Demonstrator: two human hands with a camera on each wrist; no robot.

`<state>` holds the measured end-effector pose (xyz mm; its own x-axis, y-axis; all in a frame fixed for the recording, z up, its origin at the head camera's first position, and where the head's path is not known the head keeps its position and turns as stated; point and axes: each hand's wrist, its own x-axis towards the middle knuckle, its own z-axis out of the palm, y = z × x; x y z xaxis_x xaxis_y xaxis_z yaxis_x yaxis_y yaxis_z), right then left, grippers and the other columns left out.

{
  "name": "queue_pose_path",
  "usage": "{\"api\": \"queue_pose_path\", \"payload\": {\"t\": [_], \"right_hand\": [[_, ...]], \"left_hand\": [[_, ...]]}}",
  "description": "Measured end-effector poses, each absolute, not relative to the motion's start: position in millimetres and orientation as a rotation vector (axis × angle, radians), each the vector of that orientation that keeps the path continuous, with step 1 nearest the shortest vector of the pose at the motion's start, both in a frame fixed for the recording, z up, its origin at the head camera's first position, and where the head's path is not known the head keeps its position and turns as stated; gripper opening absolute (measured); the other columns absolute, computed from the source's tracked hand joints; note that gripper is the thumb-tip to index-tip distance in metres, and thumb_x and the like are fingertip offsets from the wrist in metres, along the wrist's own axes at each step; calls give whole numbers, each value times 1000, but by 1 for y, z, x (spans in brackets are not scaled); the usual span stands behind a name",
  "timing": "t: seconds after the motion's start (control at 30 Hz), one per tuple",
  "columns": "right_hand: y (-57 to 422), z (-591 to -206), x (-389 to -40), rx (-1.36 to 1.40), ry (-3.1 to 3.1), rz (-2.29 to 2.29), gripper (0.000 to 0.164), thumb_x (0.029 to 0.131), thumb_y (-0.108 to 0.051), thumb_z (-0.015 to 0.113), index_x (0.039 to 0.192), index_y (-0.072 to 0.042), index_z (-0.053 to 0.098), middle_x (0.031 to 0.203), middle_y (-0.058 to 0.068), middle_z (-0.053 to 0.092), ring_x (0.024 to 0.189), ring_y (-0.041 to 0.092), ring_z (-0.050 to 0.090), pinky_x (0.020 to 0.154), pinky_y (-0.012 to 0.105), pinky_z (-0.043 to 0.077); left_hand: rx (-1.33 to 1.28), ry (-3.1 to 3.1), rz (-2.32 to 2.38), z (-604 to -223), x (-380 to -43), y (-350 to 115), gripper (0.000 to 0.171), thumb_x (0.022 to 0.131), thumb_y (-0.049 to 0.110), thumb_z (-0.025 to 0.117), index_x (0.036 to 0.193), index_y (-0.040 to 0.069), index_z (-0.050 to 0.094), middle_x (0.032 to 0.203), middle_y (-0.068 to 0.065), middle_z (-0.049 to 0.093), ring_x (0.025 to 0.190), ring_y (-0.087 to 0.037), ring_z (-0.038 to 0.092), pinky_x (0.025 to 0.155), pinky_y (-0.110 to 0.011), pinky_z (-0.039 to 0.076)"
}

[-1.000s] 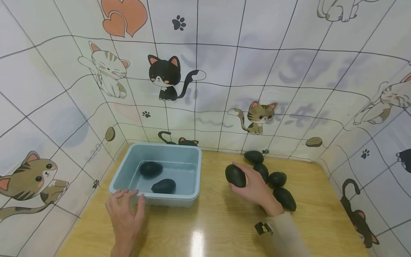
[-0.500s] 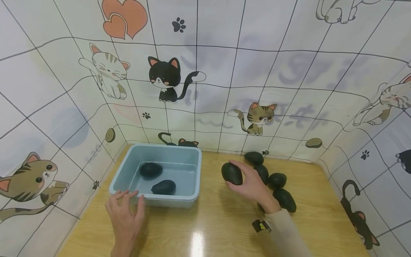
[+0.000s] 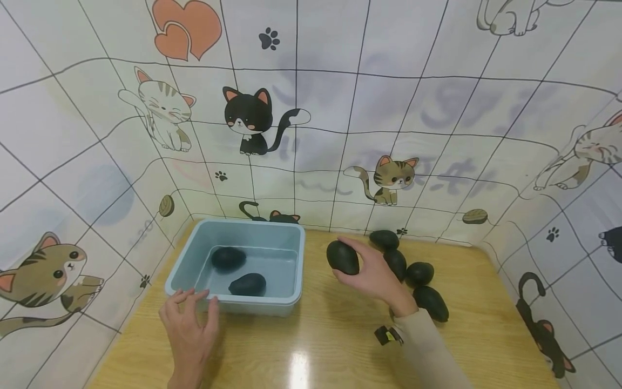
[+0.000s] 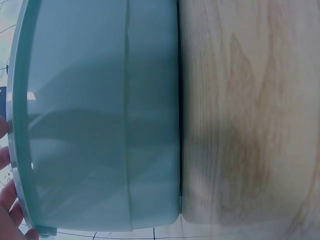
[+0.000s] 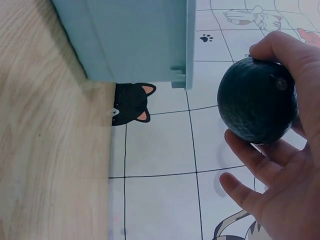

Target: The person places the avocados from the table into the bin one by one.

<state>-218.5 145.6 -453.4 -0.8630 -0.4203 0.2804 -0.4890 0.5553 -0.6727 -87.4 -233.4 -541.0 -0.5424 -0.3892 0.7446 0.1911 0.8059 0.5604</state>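
A dark green avocado (image 3: 343, 257) is in my right hand (image 3: 373, 274), pinched between thumb and fingers to the right of a light blue plastic bin (image 3: 286, 299). The right wrist view shows the same avocado (image 5: 257, 100) held up off the table, its stem end toward the palm. Two avocados lie inside the bin, one at the back left (image 3: 228, 259) and one nearer the front (image 3: 248, 284). My left hand (image 3: 190, 327) rests its fingertips on the near rim. In the left wrist view those fingertips (image 4: 9, 195) show along the bin's edge.
Several more avocados sit in a loose row on the right side of the wooden table (image 3: 335, 346), among them one at the back (image 3: 384, 239) and one at the front (image 3: 431, 303). Cat-patterned walls (image 3: 320, 178) enclose the table at the back and both sides.
My right hand has moved left and slightly up with the avocado, closer to the bin. The left hand and the two avocados in the bin have stayed put.
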Motion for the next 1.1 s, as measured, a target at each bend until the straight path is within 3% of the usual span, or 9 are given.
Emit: {"api": "queue_pose_path", "payload": {"t": [0.23, 0.63, 0.93, 1.1], "right_hand": [[136, -448, -223, 824, -2664, 1206, 77, 86, -34, 86, 156, -25, 54, 155, 7, 61, 141, 31, 60, 108, 61, 51], [118, -439, -227, 838, -2689, 1223, 76, 83, -37, 88, 153, -28, 58, 151, 4, 64, 138, 31, 61, 104, 59, 55], [102, -438, -230, 956, -2673, 1267, 75, 84, -33, 88, 153, -25, 57, 154, 2, 61, 139, 28, 61, 105, 51, 55], [91, -433, -230, 1028, -2665, 1279, 78, 84, -31, 87, 154, -19, 56, 154, 2, 61, 137, 27, 62, 106, 50, 55]], "left_hand": [[158, -2048, -777, -540, -85, -235, 24, 87, 19, 73, 102, 0, 73, 117, -31, 58, 124, -53, 45, 101, -54, 29], [150, -2021, -758, -542, -88, -234, 23, 84, 16, 74, 100, 0, 73, 115, -30, 58, 122, -52, 46, 101, -51, 27], [148, -2008, -761, -542, -88, -233, 24, 84, 16, 74, 99, -1, 72, 114, -31, 57, 122, -53, 46, 102, -49, 27], [148, -2005, -761, -542, -88, -233, 24, 83, 16, 74, 100, -1, 72, 115, -32, 58, 121, -53, 47, 102, -48, 27]]}}
